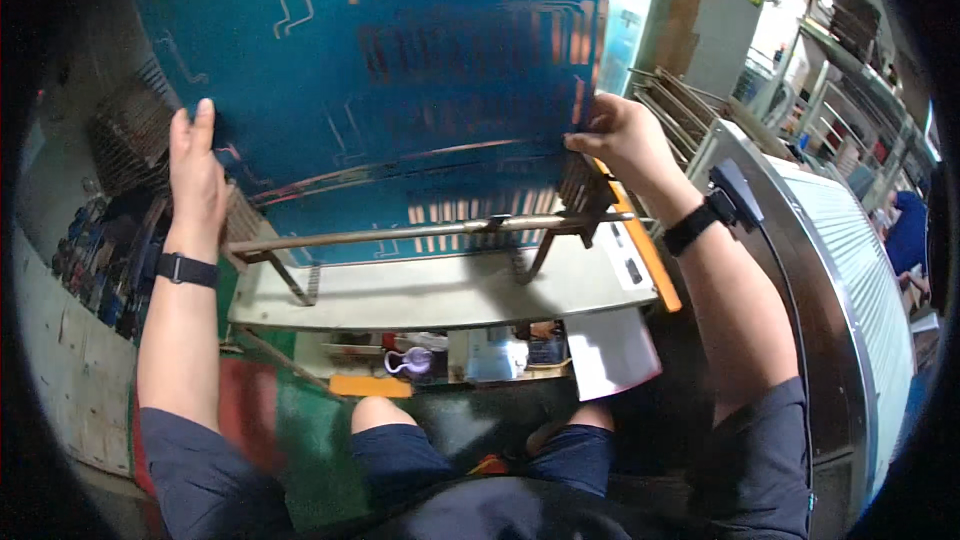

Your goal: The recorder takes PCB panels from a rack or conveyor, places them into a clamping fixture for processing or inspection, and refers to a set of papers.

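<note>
A large blue circuit board panel [270, 50] with copper-coloured strips and lines is held up, tilted, in front of me. My left hand [197, 165] grips its left edge, with the thumb and a finger showing upright beside it. At the right edge, my right hand [630, 140] pinches the panel near its lower corner. Just below, more blue board [370, 225] with copper strips shows behind the bar of a metal rack [440, 232]; I take it for another panel standing there. The rack rests on a white tabletop [400, 295].
Under the tabletop, a shelf holds a lilac round-handled item [412, 361] and small boxes. White paper [608, 350] hangs at its right. An orange strip [645, 250] edges the table. Right of me stands a ribbed metal-framed unit [830, 230]; a person in blue [908, 235] is beyond.
</note>
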### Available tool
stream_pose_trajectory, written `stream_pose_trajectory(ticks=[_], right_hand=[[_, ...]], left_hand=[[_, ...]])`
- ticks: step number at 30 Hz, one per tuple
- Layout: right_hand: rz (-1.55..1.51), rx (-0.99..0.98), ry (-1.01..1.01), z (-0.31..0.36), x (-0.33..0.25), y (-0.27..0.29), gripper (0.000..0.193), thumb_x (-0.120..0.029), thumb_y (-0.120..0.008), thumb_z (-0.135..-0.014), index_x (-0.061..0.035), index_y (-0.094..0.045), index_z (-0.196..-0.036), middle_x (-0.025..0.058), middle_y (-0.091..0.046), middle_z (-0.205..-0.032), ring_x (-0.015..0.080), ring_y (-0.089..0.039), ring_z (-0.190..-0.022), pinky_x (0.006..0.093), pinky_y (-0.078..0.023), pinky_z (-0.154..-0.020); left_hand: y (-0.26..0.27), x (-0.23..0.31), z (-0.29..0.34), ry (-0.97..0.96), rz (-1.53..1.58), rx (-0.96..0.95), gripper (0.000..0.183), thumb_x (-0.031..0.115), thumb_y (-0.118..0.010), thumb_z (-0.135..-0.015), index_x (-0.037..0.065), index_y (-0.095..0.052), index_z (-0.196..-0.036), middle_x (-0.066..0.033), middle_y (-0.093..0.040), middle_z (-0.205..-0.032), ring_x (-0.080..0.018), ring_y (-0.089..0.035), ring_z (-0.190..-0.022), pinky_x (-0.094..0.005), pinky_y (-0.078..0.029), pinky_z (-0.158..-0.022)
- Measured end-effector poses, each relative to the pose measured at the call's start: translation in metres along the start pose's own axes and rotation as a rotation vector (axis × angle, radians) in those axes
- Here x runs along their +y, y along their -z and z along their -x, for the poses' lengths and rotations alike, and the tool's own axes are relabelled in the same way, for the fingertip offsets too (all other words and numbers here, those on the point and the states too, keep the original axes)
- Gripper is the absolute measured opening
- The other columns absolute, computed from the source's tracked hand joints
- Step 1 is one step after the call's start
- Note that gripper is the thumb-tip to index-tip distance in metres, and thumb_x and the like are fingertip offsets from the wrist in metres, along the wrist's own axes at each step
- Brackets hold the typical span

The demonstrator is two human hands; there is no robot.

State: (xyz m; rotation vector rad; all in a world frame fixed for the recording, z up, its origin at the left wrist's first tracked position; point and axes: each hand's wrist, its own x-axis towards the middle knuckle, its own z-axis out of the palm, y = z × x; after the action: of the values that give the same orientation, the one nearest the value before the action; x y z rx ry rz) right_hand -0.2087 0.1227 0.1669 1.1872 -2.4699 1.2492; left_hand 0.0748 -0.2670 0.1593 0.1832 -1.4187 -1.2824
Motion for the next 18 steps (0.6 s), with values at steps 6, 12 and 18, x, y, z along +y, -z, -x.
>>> stream_pose_trajectory(ticks=[6,12,18], right_hand=[[0.116,0.023,0.012,0.005,0.010,-0.001,0.031,-0.016,-0.082,-0.082,-0.0021,-0.071,-0.108,0.0200,-0.075,-0.096,0.0318,-0.074,-0.093,0.0398,-0.057,-0.085],[0.075,0.235,0.066,0.021,0.017,-0.011,0.034,-0.010,-0.079,-0.084,-0.0015,-0.066,-0.115,0.0210,-0.075,-0.104,0.0353,-0.073,-0.100,0.0418,-0.057,-0.087],[0.056,0.150,0.113,0.030,-0.002,0.012,0.032,-0.010,-0.073,-0.093,-0.0008,-0.058,-0.121,0.0165,-0.073,-0.097,0.0245,-0.072,-0.091,0.0370,-0.055,-0.081]], left_hand=[[-0.008,-0.005,-0.003,-0.009,-0.127,0.110,0.065,0.035,-0.060,-0.107,-0.005,-0.035,-0.152,-0.0134,-0.050,-0.145,-0.0211,-0.049,-0.132,-0.0377,-0.038,-0.114],[-0.007,-0.013,-0.002,-0.057,-0.161,0.006,0.052,0.037,-0.058,-0.107,0.001,-0.044,-0.143,-0.0096,-0.058,-0.134,-0.0186,-0.055,-0.117,-0.0357,-0.043,-0.105],[-0.020,-0.001,0.004,-0.052,-0.119,0.007,0.052,0.036,-0.058,-0.107,0.002,-0.042,-0.142,-0.0104,-0.056,-0.135,-0.0195,-0.052,-0.121,-0.0370,-0.041,-0.107]])
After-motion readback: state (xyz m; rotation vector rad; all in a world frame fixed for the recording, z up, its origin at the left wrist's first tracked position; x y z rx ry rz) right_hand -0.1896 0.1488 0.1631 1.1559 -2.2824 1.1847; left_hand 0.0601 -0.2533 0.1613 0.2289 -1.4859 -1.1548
